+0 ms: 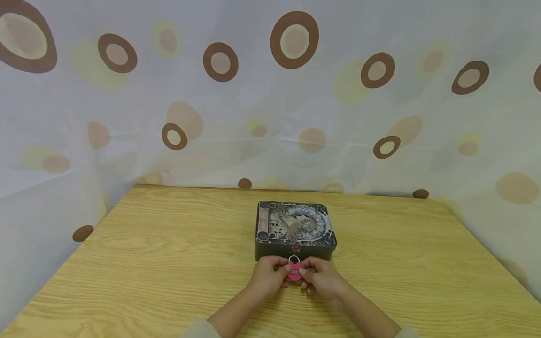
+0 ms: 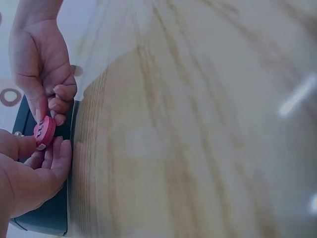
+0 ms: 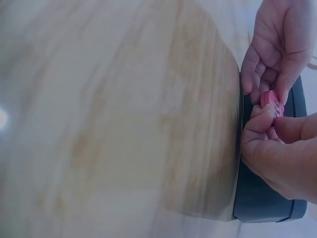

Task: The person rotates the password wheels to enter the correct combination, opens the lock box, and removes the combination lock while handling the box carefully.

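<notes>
A pink combination padlock with number dials on its face is held at the front of a dark tin box with a decorated lid. Its silver shackle points up, just below the reddish clasp; whether it passes through the clasp I cannot tell. My left hand pinches the padlock's left side between thumb and fingers. From the right, my right hand pinches the other side, its thumb by the dials. Both wrist views show the padlock between the two hands, the box behind them.
The box stands on a wood-grain table, near its middle. Behind the table and along its sides hangs a pale curtain with brown and yellow circles, meeting the table's back edge.
</notes>
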{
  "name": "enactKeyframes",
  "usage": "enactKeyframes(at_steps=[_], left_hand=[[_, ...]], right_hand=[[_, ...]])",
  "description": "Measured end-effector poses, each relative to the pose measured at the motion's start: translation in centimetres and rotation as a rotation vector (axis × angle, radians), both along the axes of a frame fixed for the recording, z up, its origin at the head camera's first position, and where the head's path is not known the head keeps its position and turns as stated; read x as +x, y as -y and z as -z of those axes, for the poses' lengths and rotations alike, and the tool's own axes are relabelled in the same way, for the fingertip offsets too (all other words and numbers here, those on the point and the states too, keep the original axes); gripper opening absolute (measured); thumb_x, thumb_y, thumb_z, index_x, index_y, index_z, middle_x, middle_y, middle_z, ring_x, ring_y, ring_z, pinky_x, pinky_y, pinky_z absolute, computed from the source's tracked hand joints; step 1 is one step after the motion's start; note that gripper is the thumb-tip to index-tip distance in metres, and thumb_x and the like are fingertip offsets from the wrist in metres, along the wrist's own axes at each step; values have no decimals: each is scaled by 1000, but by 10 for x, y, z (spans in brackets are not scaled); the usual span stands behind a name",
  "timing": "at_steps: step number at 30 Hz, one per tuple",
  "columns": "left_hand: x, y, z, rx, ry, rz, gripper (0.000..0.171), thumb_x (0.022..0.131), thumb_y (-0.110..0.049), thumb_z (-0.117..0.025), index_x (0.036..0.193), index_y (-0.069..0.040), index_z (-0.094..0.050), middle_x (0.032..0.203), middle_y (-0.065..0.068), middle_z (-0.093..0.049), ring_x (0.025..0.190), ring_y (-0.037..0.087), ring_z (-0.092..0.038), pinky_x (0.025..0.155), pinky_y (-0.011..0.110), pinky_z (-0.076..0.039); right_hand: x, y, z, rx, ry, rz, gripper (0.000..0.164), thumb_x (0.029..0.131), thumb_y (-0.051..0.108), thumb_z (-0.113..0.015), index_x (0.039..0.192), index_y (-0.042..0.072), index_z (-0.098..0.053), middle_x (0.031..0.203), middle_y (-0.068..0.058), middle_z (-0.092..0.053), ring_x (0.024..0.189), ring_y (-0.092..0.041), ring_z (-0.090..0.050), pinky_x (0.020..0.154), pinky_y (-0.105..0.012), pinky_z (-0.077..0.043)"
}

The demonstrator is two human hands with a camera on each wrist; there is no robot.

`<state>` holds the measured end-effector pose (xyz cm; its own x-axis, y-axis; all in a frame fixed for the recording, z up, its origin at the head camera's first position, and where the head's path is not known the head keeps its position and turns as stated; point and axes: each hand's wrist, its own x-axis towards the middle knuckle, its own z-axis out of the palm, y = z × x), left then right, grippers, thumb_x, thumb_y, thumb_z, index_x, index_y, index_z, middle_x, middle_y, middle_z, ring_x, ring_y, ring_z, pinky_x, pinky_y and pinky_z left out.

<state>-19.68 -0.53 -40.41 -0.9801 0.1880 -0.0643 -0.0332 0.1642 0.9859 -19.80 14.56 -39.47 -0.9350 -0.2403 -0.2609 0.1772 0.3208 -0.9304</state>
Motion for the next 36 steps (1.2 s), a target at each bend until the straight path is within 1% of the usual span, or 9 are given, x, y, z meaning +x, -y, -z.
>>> enactKeyframes(at_steps=[5, 10, 19, 24, 31, 36], left_hand=[[0, 0, 0, -3, -15, 7, 21, 82, 6, -58, 100, 16, -61, 83, 18, -65, 69, 13, -60, 63, 29, -57], [0, 0, 0, -21, -35, 4, 22, 78, 8, -59, 98, 16, -62, 79, 16, -64, 67, 11, -57, 61, 28, -56], [0, -1, 3, -13, -38, -3, 20, 79, 8, -58, 98, 15, -62, 80, 18, -66, 67, 13, -61, 59, 28, -56], [-1, -1, 2, 1, -20, -1, 19, 81, 7, -58, 99, 15, -61, 80, 18, -65, 66, 14, -62, 60, 29, -57], [0, -2, 1, -8, -15, -1, 17, 82, 6, -58, 97, 15, -61, 77, 15, -65, 64, 12, -61, 59, 27, -56], [0, -2, 1, -21, -31, -6, 16, 81, 6, -57, 94, 14, -62, 75, 14, -65, 61, 10, -59, 56, 25, -55]], right_hand=[[-1, 0, 1, 0, 5, 6, 12, 93, 1, -46, 99, -9, -51, 68, 0, -52, 60, -8, -51, 54, -19, -44], [-1, -1, 1, 4, 10, 12, 12, 93, 1, -46, 99, -9, -51, 67, 0, -52, 60, -8, -51, 54, -19, -43], [0, -1, 1, 21, 12, 16, 11, 93, 1, -46, 98, -7, -51, 67, 0, -51, 61, -9, -51, 54, -19, -43], [0, -1, -1, 19, 3, 9, 11, 93, 1, -47, 97, -8, -51, 67, 0, -51, 61, -9, -51, 53, -19, -43], [0, 0, -1, 11, -6, -1, 11, 93, 1, -46, 97, -8, -51, 67, 0, -51, 60, -9, -50, 53, -19, -43], [0, 0, 0, 0, -15, -6, 11, 93, 0, -46, 97, -9, -51, 67, 0, -51, 60, -8, -50, 52, -18, -43]])
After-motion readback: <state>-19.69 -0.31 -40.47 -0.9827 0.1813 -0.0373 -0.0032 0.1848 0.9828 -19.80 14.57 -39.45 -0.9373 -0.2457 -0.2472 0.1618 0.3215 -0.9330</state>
